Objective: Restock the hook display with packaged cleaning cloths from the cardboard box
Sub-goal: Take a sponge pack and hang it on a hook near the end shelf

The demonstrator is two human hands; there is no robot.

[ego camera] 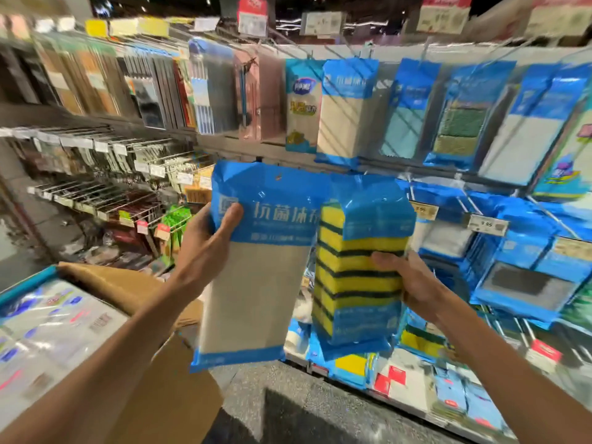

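Note:
My left hand (205,245) grips a flat blue-topped pack of beige cleaning cloths (256,283) by its left edge, held upright. My right hand (413,280) holds a blue pack of stacked yellow-and-green sponges (358,267) by its right side, just right of the cloth pack and overlapping it slightly. Both packs hang in front of the hook display (448,116), where similar blue packs hang in rows. The open cardboard box (134,290) sits low at my left, its flaps spread.
Wire hooks with price tags (487,224) jut from the display at the right. Left shelves (96,193) carry metal racks and other hanging goods. A blue-edged cart with wrapped packs (48,322) is at the lower left. Grey floor (288,395) lies below.

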